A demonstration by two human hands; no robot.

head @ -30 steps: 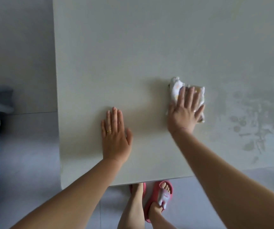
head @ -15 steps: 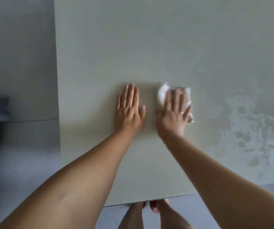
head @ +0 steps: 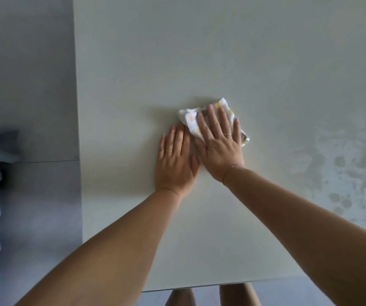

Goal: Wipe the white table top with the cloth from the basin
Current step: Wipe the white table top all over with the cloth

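Right hand (head: 219, 144) flat, fingers spread, pressing cloth (head: 192, 121) on white surface (head: 199, 51), mid-frame. Left hand (head: 176, 161) flat, empty, touching at 9 o'clock. Risk: cloth bunches under palm, skips damp patches (head: 341, 173) at 3 o'clock.

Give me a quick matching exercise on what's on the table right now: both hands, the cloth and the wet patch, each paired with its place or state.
Column one:
1. left hand
2. right hand
3. white cloth with orange and yellow print
4. blotchy damp patch

Column two:
A. right part of the white table top
B. bunched under a palm
C. flat on bare table
D. pressing on the cloth

Pairs: 1-C, 2-D, 3-B, 4-A
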